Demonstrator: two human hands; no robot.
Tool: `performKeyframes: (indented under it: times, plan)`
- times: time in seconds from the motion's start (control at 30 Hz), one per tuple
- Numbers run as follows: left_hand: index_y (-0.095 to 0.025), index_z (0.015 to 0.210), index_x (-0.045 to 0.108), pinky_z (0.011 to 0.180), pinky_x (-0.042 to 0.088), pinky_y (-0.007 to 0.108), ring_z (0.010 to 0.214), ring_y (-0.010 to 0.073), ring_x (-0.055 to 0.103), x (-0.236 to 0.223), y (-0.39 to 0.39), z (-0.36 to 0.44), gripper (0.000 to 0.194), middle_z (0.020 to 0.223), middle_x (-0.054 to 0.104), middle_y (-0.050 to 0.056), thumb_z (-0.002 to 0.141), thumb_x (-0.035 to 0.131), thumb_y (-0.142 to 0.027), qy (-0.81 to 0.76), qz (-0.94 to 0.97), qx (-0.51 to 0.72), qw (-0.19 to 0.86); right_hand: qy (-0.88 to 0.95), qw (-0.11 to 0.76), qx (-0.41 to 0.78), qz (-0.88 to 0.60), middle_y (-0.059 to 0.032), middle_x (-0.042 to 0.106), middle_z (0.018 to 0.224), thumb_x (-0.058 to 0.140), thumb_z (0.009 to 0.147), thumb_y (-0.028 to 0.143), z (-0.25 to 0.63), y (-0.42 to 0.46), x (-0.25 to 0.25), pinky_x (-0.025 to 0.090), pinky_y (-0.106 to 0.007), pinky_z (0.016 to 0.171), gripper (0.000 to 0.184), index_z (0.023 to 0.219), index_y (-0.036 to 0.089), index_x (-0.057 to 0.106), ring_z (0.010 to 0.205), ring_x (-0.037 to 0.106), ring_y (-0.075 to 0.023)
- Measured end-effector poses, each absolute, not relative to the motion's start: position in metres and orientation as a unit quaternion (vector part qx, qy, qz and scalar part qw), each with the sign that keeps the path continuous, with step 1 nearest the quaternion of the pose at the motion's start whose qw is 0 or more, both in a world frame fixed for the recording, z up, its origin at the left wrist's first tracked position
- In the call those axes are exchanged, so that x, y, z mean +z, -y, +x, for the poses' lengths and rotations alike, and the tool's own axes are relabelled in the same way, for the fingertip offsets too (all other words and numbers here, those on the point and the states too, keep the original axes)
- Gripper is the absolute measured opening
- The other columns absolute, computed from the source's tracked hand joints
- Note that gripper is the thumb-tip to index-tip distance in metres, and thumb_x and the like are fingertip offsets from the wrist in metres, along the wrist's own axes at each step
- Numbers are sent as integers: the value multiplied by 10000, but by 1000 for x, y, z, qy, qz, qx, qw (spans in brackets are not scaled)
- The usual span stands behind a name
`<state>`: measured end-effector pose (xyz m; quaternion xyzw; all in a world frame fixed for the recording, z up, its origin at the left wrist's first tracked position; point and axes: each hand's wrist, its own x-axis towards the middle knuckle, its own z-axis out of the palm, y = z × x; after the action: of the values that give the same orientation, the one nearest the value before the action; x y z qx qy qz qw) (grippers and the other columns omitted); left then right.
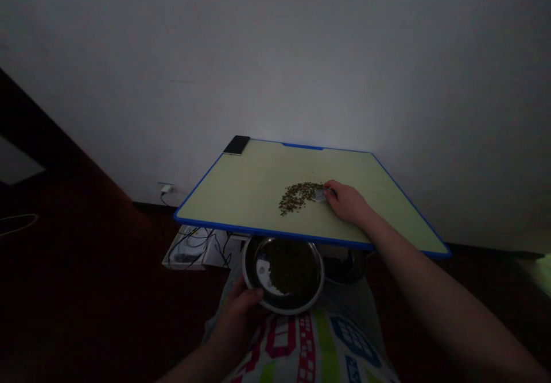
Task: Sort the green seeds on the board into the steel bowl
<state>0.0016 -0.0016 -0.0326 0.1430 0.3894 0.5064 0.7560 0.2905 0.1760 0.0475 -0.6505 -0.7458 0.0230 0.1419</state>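
- On my feed, a pale wall (275, 55) fills the top of the frame, with dark floor (86, 245) along the left.
- A pale green board (241, 190) with a blue edge sits in the middle of the view, tilted in the picture by the wide lens.
- A patterned pillow (310, 348) lies below the board's near edge.
- My left hand (236, 320) closes around the near rim of a steel bowl (282, 274), a narrow grip, with the bowl just off the board's near edge.
- A heap of green grains (290, 268) fills the bowl's bottom.
- A darker bowl (344, 265) sits partly under the near edge, to the right.
- My right hand (346, 202) rests on the board, right of centre, pinching a shiny piece (319, 196) in a narrow grip.
- Loose grains (297, 197) curve in an arc mid-board, touching that piece.
- A white box (189, 251) with cables sits beyond the near left corner.
- A phone (236, 144) lies at the far left corner.
- A plug (166, 188) sits in the wall.
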Motion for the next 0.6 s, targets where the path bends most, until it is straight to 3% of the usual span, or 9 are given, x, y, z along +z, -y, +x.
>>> performKeyframes:
  times: [0.6]
  plan:
    - [-236, 1411, 589, 935, 602, 463, 1035, 351, 762, -28, 3, 4, 814, 1058, 831, 92, 622, 776, -158, -388, 138, 511, 755, 809, 158, 54, -564, -113, 767, 1065, 506, 1009, 243, 286, -183, 46, 459, -309, 825, 244, 1171, 189, 681, 936, 682, -233]
